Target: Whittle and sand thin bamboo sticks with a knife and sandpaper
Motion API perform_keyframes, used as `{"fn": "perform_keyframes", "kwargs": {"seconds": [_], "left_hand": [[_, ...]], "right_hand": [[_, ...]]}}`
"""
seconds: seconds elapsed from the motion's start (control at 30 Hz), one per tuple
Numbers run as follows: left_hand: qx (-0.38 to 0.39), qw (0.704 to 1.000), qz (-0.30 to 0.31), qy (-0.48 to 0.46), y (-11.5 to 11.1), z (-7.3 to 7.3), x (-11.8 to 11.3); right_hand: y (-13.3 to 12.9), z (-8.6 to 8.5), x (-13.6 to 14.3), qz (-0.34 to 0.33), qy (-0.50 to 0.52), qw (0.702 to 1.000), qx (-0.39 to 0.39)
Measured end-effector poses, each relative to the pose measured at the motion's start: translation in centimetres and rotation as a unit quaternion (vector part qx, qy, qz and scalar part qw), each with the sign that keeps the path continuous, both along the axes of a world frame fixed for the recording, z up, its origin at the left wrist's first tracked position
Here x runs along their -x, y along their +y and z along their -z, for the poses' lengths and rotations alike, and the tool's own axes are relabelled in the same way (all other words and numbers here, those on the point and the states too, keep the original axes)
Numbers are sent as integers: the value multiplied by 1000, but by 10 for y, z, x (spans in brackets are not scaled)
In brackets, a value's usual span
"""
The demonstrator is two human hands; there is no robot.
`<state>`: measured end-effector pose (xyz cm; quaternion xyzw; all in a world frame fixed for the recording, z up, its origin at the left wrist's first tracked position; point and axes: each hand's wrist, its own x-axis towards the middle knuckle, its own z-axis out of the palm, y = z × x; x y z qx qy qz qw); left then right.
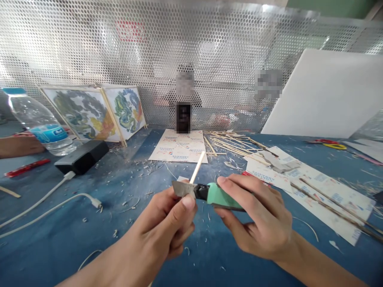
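Left hand [170,227] pinches pale stick [197,168] over blue table [206,259]; right hand [263,215] grips green-handled knife [224,195], blade [182,188] across stick; hands close together. Risk: left thumb sits against blade, so sudden slip could nick it; excess pressure or steep angle could gouge or snap slender stick

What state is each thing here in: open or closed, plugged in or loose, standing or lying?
Knife: blade out, in the right hand.
Light stick: held in the left hand, by the blade.
Bottle: standing, cap on.
Black box: a white cable plugged in.
Nearer white cable: visible end loose.
Painted panels: standing.
Scissors: lying; open or closed, unclear.
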<state>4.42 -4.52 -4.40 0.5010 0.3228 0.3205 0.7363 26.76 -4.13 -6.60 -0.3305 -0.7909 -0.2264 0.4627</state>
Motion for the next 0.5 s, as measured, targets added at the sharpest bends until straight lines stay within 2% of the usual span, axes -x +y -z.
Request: {"fn": "perform_keyframes", "kwargs": {"seconds": [0.13, 0.4, 0.5], "left_hand": [[54, 998, 14, -33, 0, 0, -2], [94, 992, 77, -45, 0, -11, -3], [114, 989, 69, -63, -2, -11, -3]], "right_hand": [[-2, -4, -1, 8, 15, 1000, -6], [15, -19, -15, 54, 128, 990, 14], [15, -18, -15, 29, 130, 991, 13]]}}
